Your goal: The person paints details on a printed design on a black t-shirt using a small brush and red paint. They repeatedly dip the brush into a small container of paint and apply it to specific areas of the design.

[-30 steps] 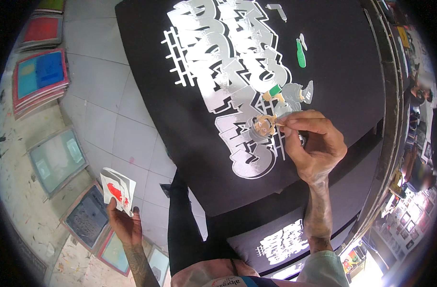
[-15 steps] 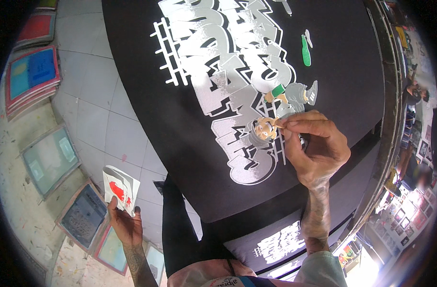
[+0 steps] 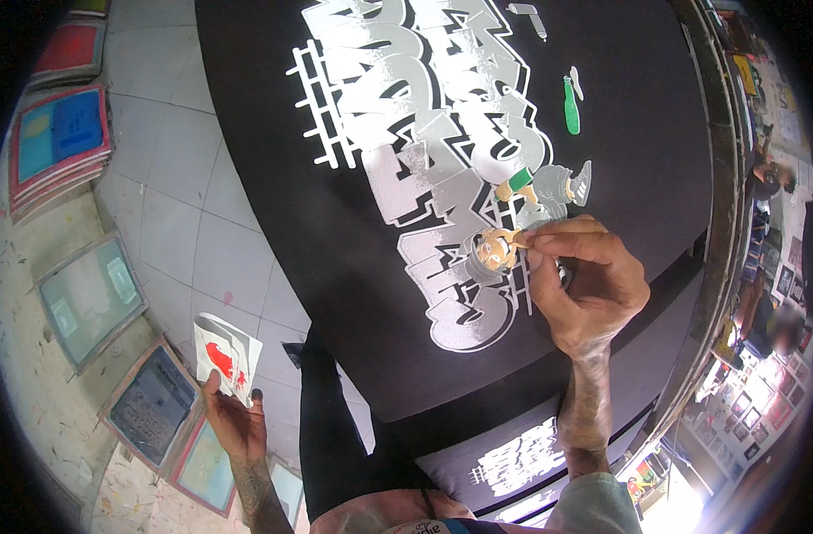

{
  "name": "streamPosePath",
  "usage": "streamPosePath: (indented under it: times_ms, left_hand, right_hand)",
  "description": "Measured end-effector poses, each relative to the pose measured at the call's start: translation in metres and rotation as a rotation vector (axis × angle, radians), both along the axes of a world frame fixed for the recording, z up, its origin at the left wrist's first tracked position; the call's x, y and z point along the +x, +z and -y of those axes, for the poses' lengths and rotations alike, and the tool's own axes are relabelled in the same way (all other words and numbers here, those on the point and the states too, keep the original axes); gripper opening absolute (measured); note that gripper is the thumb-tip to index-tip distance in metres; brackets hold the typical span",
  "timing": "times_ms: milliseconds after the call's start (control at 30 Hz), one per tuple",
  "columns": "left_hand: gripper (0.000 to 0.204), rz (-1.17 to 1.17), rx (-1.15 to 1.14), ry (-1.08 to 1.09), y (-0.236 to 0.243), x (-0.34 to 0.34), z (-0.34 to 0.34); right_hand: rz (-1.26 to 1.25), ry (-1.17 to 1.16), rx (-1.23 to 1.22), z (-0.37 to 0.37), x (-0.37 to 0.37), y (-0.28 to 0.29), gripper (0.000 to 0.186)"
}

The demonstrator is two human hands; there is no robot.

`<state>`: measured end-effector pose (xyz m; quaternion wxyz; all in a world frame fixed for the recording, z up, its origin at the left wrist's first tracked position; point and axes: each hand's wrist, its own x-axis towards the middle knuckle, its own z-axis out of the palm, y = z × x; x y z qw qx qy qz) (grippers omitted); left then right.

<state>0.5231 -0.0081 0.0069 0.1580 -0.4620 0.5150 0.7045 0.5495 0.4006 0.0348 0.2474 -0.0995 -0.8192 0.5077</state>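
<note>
My left hand (image 3: 236, 429) grips a folded white card (image 3: 212, 330) smeared with red, off to the left above the tiled floor. My right hand (image 3: 595, 289) is closed in a pinch at the printed cartoon figure (image 3: 491, 254), its fingertips next to the figure's tan face. Whatever lies between those fingertips is too small to make out. The figure belongs to a large white and grey lettering print (image 3: 433, 191) on black fabric (image 3: 335, 294). A printed green bottle (image 3: 571, 105) and a grey printed shape (image 3: 531, 20) lie farther off on the same fabric.
Framed printing screens (image 3: 93, 298) lean along the left wall, with a stack of colourful frames (image 3: 64, 138) farther up. Closer to me on the right is another black piece with a white print (image 3: 518, 458). Other people (image 3: 772, 178) are at the far right.
The fabric and its print sit slightly lower in the view, and more of the grey shape at the top shows. Both hands have stayed nearly in place.
</note>
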Motion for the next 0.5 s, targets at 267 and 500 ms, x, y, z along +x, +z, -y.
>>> streamPosePath:
  times_ms: [267, 500]
  left_hand:
    - [0.033, -0.007, 0.0, 0.012, -0.0036, 0.0049, 0.0059]
    - [0.034, -0.007, 0.022, 0.021, -0.0012, 0.0039, 0.0025]
  right_hand:
    - [0.007, -0.003, -0.012, 0.0003, -0.0005, 0.0015, 0.02]
    - [0.014, -0.014, -0.028, 0.0013, 0.0002, 0.0009, 0.02]
